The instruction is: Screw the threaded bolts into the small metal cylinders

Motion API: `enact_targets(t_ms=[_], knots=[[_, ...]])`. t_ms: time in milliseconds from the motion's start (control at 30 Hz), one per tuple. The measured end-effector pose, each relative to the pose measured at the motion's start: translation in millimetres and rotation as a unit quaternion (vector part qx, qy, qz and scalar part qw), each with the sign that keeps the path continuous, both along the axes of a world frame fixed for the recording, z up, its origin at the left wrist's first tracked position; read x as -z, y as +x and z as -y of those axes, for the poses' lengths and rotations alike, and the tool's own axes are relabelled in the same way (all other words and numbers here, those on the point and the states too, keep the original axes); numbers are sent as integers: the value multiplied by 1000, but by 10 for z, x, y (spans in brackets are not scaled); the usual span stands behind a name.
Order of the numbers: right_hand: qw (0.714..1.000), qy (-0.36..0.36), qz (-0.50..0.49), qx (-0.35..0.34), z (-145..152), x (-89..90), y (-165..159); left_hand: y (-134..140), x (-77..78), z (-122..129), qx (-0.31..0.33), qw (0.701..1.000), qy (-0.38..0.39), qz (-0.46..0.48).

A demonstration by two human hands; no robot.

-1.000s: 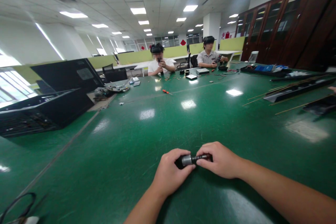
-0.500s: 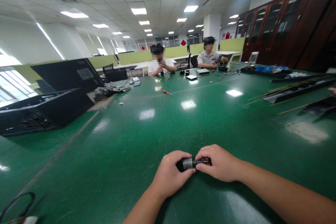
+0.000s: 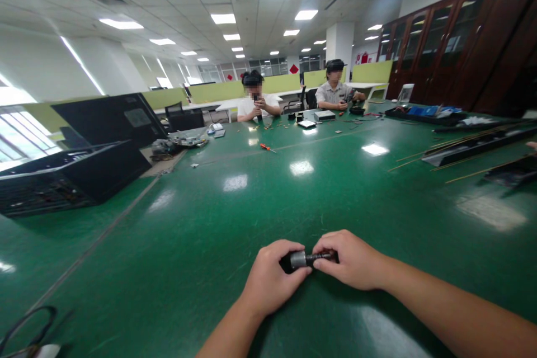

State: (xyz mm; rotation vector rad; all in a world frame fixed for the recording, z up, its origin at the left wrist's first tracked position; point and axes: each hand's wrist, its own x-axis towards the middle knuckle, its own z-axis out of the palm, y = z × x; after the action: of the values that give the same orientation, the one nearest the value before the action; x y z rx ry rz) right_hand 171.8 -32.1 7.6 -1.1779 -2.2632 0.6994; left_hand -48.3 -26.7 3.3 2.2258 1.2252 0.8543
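Low in the middle of the head view, a small cylindrical part with a silver collar and a dark ribbed shaft [image 3: 298, 259] lies sideways between my hands. My left hand [image 3: 272, 277] is closed round its black left end, thumb and fingers curved beside the collar. My right hand [image 3: 350, 260] pinches the ribbed shaft at the other end, with the thumb below and the fingers above. The collar and a short stretch of shaft show in the gap between the hands. Fingers cover both ends, so I cannot tell what kind of part it is.
The green tabletop [image 3: 201, 235] spreads ahead. An orange screwdriver [image 3: 267, 147] lies farther off. An open black computer case [image 3: 71, 179] stands left, a cable [image 3: 39, 327] near left. Dark trays with thin yellow rods [image 3: 470, 148] lie right. Two people work across the table.
My left hand has shifted very slightly left, and the gap between my hands is a touch wider. Both hands keep their hold on the cylindrical part.
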Motion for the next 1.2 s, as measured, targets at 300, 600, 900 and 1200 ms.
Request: enact_targets(t_ms=[300,600,900,1200], knots=[[1000,-8,-7,8,-8,-14,9,4,1,-5,-8,1000,12,9],[1000,-11,-9,12,-10,1,12,-2,-5,-12,-10,1000,11,8],[1000,-7,-3,5,-12,4,1,2,-6,1,-5,1000,9,1],[1000,-2,-11,4,-6,-10,-1,-7,2,1,-6,1000,12,2]])
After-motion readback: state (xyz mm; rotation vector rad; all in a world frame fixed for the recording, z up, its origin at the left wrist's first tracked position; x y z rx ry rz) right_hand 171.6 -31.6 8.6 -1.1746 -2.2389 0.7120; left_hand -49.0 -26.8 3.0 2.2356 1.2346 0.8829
